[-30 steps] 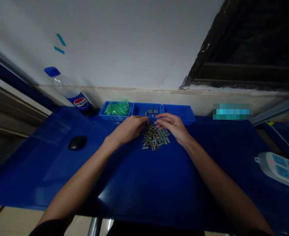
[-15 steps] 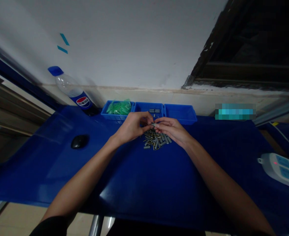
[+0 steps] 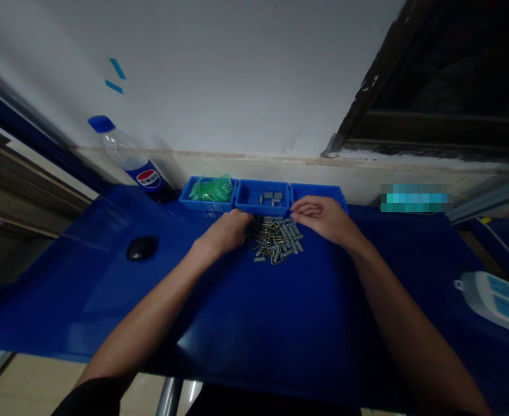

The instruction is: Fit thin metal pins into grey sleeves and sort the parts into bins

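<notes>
A loose pile of thin brass-coloured pins [image 3: 272, 234] and short grey cylinders [image 3: 289, 238] lies on the blue table top. My left hand [image 3: 230, 231] is at the pile's left edge with its fingers curled in; its fingertips are hidden, so what they hold cannot be made out. At the back right of the pile is my right hand [image 3: 323, 218], its fingers bent and drawn together close to the trays; nothing I can name shows between them. Several grey cylinders lie inside the middle blue tray [image 3: 249, 202] just behind the pile.
A left blue tray [image 3: 208, 205] holds green plastic bags [image 3: 213, 189]. The right blue tray [image 3: 319, 192] is partly behind my right hand. A cola bottle [image 3: 148, 176] stands by the wall, a black mouse [image 3: 141, 248] lies left, and a white power strip [image 3: 492, 300] lies right.
My hands were together over the pile with a small grey piece between their fingers. They have parted, the left moving left and down, the right moving right, uncovering the pile and middle tray.
</notes>
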A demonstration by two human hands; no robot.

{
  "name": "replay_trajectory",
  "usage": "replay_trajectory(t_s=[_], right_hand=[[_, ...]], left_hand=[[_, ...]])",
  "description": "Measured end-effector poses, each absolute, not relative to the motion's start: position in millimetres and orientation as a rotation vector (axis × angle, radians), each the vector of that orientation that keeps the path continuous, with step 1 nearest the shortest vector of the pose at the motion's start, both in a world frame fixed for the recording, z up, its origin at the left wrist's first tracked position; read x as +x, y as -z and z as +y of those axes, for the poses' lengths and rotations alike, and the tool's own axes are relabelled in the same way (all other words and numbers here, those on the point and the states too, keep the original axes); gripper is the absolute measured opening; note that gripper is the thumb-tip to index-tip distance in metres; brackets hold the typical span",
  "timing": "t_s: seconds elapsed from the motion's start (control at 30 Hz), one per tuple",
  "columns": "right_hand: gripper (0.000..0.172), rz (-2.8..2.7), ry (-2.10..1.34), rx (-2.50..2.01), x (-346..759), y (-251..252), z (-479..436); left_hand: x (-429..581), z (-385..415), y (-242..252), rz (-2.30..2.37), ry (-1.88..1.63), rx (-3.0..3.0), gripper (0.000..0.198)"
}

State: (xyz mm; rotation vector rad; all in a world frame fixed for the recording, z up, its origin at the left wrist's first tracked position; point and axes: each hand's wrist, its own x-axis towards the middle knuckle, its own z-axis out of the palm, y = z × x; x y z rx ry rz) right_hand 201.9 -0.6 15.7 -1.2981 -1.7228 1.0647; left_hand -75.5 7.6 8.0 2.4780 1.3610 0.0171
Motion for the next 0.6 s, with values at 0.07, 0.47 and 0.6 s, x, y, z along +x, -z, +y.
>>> replay_trajectory(t_s=[0.07, 0.47, 0.6], right_hand=[[0.008, -1.902, -1.068, -1.390, 213, -16, -1], [0.022, -2.170, -1.181, -1.427, 227, -16, -9], [0.023, -2.151, -1.169, -1.414, 226, -14, -8]], left_hand=[[-72, 7, -10, 1.364, -0.030, 2.483, 0.038], [-51, -14, -32, 1.034, 0.146, 2.592, 0.026], [-48, -15, -31, 1.070, 0.212, 2.610, 0.026]])
